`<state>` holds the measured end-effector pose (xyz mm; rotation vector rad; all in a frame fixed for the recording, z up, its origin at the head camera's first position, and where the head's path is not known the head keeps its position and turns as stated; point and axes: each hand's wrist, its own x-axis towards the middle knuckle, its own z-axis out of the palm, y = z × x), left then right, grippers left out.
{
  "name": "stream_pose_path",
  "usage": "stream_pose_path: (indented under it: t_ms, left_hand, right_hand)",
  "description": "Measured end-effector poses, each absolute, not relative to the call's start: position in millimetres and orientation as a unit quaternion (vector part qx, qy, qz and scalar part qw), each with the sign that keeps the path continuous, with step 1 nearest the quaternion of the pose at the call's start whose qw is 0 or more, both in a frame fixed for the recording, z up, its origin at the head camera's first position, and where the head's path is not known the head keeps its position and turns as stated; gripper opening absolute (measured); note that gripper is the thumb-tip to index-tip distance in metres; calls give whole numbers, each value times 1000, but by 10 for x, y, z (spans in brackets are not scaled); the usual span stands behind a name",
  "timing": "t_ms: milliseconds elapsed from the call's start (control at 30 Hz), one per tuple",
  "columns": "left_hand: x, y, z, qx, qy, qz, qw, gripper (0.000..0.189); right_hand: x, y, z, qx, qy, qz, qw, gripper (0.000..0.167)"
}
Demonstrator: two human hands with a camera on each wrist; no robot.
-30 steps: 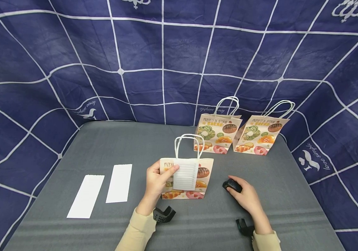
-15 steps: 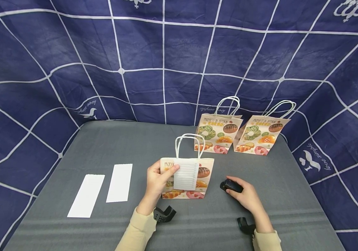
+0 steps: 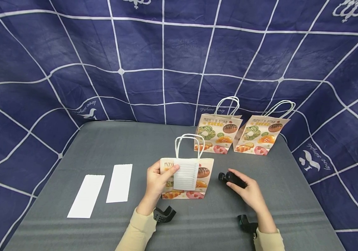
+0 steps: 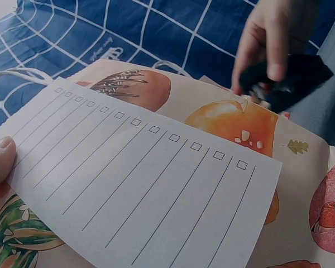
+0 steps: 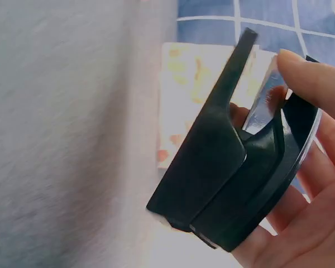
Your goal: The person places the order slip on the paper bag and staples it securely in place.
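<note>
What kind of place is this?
Maybe a work corner set up for filming: a blue cloth with white lines hangs behind a grey-topped table, and there's a black wrist gadget by the left sleeve.

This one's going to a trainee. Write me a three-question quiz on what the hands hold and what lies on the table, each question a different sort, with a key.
1. Multiple choice: what does the right hand hold?
A) a pen
B) a stapler
C) a pair of scissors

2. True or false: the left hand holds the lined card against the front bag.

3. Count: how many loose white slips lie on the table, left of the front bag as the person sees it?

Key: 1. B. 2. True. 3. Two.
</note>
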<state>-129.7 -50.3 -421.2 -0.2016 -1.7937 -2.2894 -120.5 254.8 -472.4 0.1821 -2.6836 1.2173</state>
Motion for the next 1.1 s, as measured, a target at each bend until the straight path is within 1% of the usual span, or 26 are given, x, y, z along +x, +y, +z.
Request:
stream_pose_path:
  t_ms: [167, 400, 500, 633, 833, 967, 1100]
  left_hand:
    - [-1297, -505, -4210, -69, -617, -775, 116, 15]
    - [-1295, -504, -4210, -66, -616, -776, 119, 15]
    - [-1293, -502, -4212, -65, -615, -777, 119, 15]
    - [-1291, -500, -4210, -69, -615, -777, 118, 15]
    - [-1289, -502, -4205, -71, -615, -777, 115, 15]
    - [-1288, -504, -4206, -69, -617, -776, 114, 15]
    - [-1287, -506, -4206, -67, -616, -777, 112, 15]
  right_hand:
    - [-1211, 2494, -4593, 73, -888, 433, 136, 46]
    - [-1276, 2463, -4538, 131, -833, 506, 183, 45]
    - [-1257, 2409, -4437, 119, -840, 491, 197, 45]
    - [-1232, 2333, -4302, 115, -822, 517, 208, 45]
    - [-1253, 2259, -4182, 183, -742, 608, 217, 48]
    - [-1261, 2190, -4106, 228, -691, 649, 223, 47]
    - [-1269, 2114, -4051, 252, -657, 673, 226, 45]
